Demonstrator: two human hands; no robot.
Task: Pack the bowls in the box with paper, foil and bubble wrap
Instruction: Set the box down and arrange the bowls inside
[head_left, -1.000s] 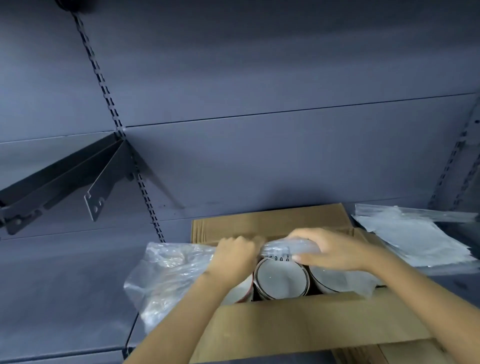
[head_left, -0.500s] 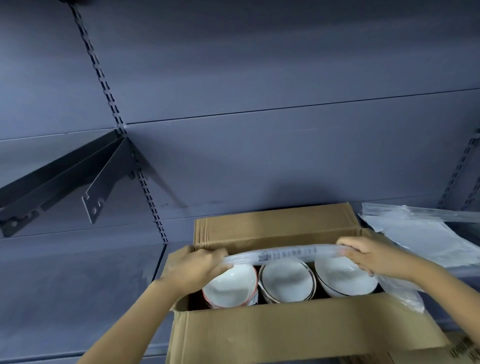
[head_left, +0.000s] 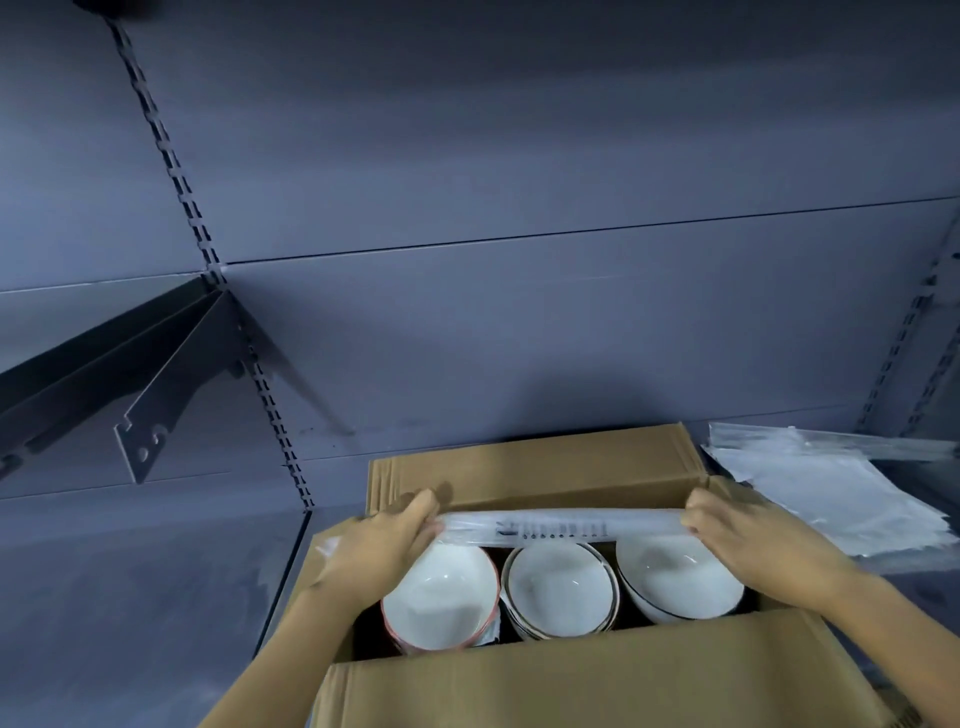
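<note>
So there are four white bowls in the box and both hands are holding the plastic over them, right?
Not quite: the head view shows three white bowls in the box, not four. The left hand and right hand do hold the stretched plastic over them.

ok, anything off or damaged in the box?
Nothing broken that shows. The three bowls sit tilted in the box. Both hands, left hand and right hand, hold a rolled plastic sheet across them.
</note>
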